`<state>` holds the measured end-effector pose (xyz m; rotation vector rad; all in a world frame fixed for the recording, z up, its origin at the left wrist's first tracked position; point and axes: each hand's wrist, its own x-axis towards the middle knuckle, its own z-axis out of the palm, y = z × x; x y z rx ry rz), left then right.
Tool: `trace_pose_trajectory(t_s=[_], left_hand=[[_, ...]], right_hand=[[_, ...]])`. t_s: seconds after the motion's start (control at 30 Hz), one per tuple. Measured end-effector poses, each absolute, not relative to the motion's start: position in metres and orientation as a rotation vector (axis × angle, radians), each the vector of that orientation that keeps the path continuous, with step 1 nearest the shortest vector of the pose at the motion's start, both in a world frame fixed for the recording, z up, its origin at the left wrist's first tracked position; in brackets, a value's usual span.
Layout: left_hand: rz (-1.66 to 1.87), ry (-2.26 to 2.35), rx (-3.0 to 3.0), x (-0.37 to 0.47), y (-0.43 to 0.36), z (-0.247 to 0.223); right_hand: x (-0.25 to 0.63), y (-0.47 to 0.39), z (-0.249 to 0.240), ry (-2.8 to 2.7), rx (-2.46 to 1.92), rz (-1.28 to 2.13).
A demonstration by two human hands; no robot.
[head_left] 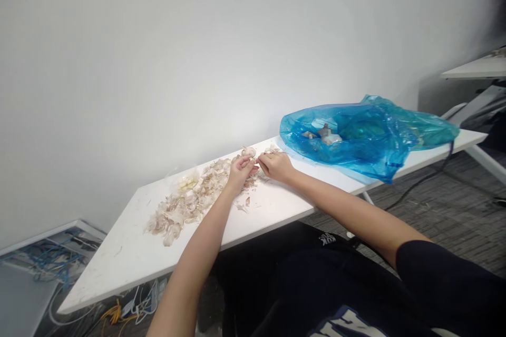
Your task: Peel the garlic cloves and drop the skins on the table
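Note:
My left hand (241, 171) is closed with its fingertips pinched on a small garlic clove, mostly hidden by the fingers. My right hand (274, 164) meets it from the right, thumb and fingers pressed together at the same clove. Just behind the hands lies a whitish garlic bulb (249, 151). A wide heap of dry garlic skins (190, 200) spreads to the left of my left hand. At the back of this heap are pale yellow peeled garlic cloves (187, 183), seemingly in clear plastic.
An open blue plastic bag (356, 137) with some items inside lies on the right half of the white table (130, 253). A wall runs along the back edge. Cables (118, 313) lie below the table's left end, and another white table (478, 67) stands at far right.

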<state>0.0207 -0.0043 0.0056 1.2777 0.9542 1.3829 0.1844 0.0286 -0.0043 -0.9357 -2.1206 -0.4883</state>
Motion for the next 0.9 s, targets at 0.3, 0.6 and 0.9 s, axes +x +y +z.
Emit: trace_pose_trajectory(t_s=[0.3, 0.6, 0.9], left_hand=[[1.423, 1.022, 1.3, 0.0237, -0.0047, 0.0071], [1.45, 1.014, 1.301, 0.0226, -0.0046, 0.0075], [1.505, 1.014, 1.21, 0.0211, -0.0023, 0.0076]], right_hand=[[0.182, 0.0245, -0.0016, -2.137, -0.98, -0.481], [0.1901, 0.0308, -0.0018, -2.099, -1.097, -0.359], [0.1879, 0.0271, -0.0022, -2.095, -1.084, -0.337]])
